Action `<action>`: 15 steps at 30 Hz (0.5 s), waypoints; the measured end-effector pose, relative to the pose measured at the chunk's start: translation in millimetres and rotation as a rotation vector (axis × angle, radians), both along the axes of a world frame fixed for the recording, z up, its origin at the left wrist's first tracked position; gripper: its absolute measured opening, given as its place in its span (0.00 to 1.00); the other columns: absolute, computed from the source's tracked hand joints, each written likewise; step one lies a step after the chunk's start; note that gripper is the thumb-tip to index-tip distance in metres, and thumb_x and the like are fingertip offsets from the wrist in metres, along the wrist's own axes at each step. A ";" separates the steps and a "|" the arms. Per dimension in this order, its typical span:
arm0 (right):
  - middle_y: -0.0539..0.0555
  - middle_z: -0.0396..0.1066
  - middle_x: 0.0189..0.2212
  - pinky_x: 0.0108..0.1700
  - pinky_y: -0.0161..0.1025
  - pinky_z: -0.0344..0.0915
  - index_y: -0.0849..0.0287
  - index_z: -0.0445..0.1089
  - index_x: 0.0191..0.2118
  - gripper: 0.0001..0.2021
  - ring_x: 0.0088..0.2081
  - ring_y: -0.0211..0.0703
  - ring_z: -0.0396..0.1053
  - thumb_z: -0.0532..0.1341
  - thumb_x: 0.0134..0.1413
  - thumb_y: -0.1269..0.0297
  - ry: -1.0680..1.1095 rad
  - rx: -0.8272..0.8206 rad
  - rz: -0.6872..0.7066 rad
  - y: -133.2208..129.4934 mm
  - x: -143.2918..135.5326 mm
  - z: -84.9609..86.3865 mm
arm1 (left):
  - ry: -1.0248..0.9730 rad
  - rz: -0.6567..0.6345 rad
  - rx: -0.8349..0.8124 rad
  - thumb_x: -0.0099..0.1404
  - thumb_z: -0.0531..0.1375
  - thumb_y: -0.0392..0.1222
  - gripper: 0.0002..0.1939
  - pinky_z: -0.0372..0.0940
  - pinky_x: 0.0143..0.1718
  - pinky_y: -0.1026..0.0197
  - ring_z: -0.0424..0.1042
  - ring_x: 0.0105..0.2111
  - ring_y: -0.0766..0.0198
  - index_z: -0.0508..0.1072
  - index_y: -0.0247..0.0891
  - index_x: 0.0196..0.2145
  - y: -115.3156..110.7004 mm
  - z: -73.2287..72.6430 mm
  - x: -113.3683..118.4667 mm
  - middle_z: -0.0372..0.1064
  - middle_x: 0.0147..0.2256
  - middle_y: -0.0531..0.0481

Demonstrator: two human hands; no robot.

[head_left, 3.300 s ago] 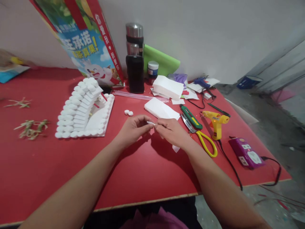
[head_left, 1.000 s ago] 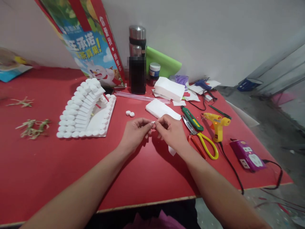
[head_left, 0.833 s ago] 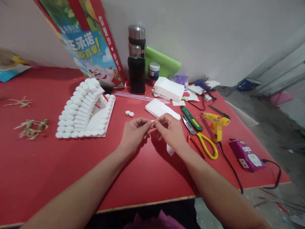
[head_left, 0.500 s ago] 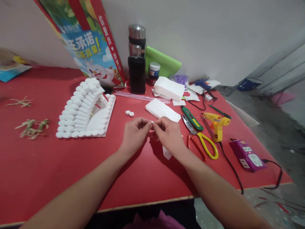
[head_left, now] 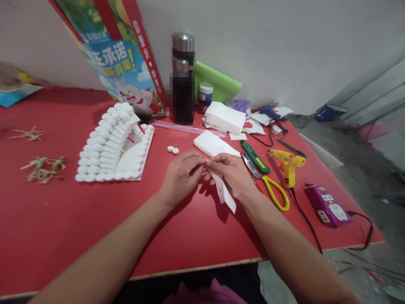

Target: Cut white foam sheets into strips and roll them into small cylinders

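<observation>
A crumpled strip of white tissue paper hangs down from between my two hands. My left hand is closed, its thumb and finger pinching at the upper tip of the strip. My right hand meets it there, also closed, with the paper trailing below the thumb; the very tip is hidden by the fingers. Just beyond them lie small white rounded pieces and a stack of white paper sheets. Left of my hands stands a white stepped model edged with rows of similar rounded pieces.
To the right lie a green utility knife, scissors, a yellow glue gun and a purple power strip with cables. A flask, a jar and a large printed bag stand behind. Straw figures lie far left.
My right hand has turned, and more of the tissue strip now shows, hanging below it toward me. Both hands stay together at nearly the same spot.
</observation>
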State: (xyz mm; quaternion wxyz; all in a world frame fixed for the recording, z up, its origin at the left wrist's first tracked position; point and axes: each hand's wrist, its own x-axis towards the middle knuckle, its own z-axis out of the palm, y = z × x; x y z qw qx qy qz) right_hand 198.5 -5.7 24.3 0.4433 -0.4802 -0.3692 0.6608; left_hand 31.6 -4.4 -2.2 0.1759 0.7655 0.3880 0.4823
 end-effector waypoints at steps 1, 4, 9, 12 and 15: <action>0.53 0.77 0.23 0.21 0.30 0.70 0.61 0.72 0.29 0.10 0.22 0.38 0.75 0.73 0.43 0.66 0.005 -0.002 -0.004 0.4 -0.2 -0.3 | -0.022 -0.012 -0.011 0.70 0.58 0.32 0.10 0.68 0.40 0.59 0.76 0.36 0.60 0.80 0.38 0.36 -0.1 0.8 0.1 0.78 0.36 0.45; 0.52 0.77 0.23 0.21 0.29 0.69 0.59 0.70 0.27 0.09 0.21 0.37 0.74 0.72 0.43 0.67 0.031 -0.009 0.003 2.6 -1.0 -2.6 | -0.072 -0.050 -0.070 0.69 0.59 0.32 0.10 0.69 0.41 0.58 0.77 0.37 0.60 0.81 0.38 0.36 -0.9 3.8 0.8 0.78 0.35 0.45; 0.51 0.76 0.23 0.19 0.29 0.66 0.59 0.68 0.28 0.10 0.19 0.34 0.69 0.71 0.43 0.66 0.054 0.025 0.005 6.1 -2.5 -8.3 | -0.318 -0.076 -0.376 0.66 0.62 0.36 0.06 0.70 0.40 0.57 0.77 0.34 0.61 0.81 0.38 0.35 -2.2 9.3 2.9 0.77 0.33 0.47; 0.49 0.76 0.24 0.19 0.29 0.65 0.59 0.69 0.30 0.11 0.19 0.34 0.70 0.71 0.45 0.63 0.034 0.093 0.004 5.8 -3.0 -10.3 | -0.578 -0.094 -0.709 0.63 0.68 0.43 0.08 0.71 0.34 0.59 0.76 0.30 0.62 0.81 0.36 0.38 -3.1 11.0 4.0 0.76 0.32 0.48; 0.47 0.75 0.24 0.21 0.30 0.66 0.58 0.68 0.32 0.09 0.19 0.34 0.70 0.69 0.49 0.63 -0.019 0.203 0.035 4.5 -2.6 -10.8 | -0.737 -0.133 -0.917 0.58 0.73 0.47 0.16 0.68 0.26 0.61 0.75 0.26 0.62 0.81 0.35 0.39 -3.7 11.2 4.9 0.75 0.30 0.49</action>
